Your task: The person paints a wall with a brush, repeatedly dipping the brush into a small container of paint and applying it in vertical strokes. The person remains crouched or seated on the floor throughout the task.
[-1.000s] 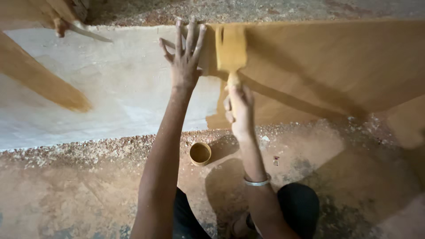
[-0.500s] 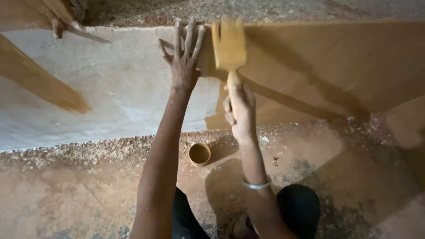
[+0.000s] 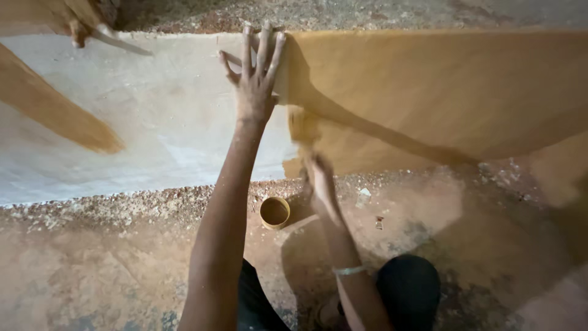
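Note:
My left hand (image 3: 256,79) lies flat with fingers spread on a large white board (image 3: 153,122), near its far edge, right at the line where ochre coating begins. My right hand (image 3: 321,184) grips the handle of a wide paintbrush (image 3: 304,129), blurred by motion, its bristles on the board below my left hand. The right part of the board (image 3: 441,92) is coated ochre; the left part is bare white.
A small round tin (image 3: 275,213) of ochre liquid stands on the dusty floor between my arms. Sawdust and wood chips lie along the board's near edge (image 3: 122,205). Ochre-coated wooden pieces (image 3: 55,110) lie over the board at the left. My dark-clad knees (image 3: 407,288) are at the bottom.
My right hand has drawn the brush down from the board's far edge toward me. The left hand has stayed in place.

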